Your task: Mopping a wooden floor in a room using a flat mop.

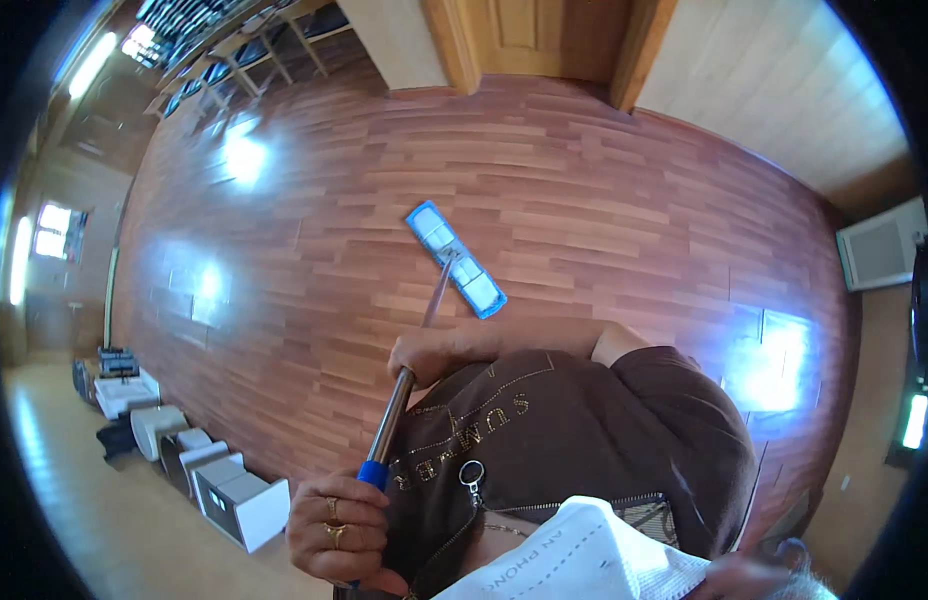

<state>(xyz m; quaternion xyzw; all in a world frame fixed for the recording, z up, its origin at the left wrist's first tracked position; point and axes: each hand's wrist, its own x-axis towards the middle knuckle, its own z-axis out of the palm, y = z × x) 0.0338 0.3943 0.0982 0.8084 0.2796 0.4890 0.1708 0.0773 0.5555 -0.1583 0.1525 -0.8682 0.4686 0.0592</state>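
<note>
A flat mop with a blue-edged rectangular head (433,232) rests on the wood-look floor in front of me, its head lying at a slant. From the middle of the head, its metal pole (393,415) runs back toward my lower left. My left hand (339,530), with rings on its fingers, is wrapped round the top of the pole, just above a blue collar (373,473). Farther down, my right hand (421,354) grips the same pole, with the right forearm reaching across in front of my body.
Wooden tables and chairs (249,65) stand at the far left. White and grey box-like appliances (239,500) line the left wall. A wooden door (544,38) is ahead; a white-framed cabinet (881,248) is at the right. Light glares off the floor (584,220) in several spots.
</note>
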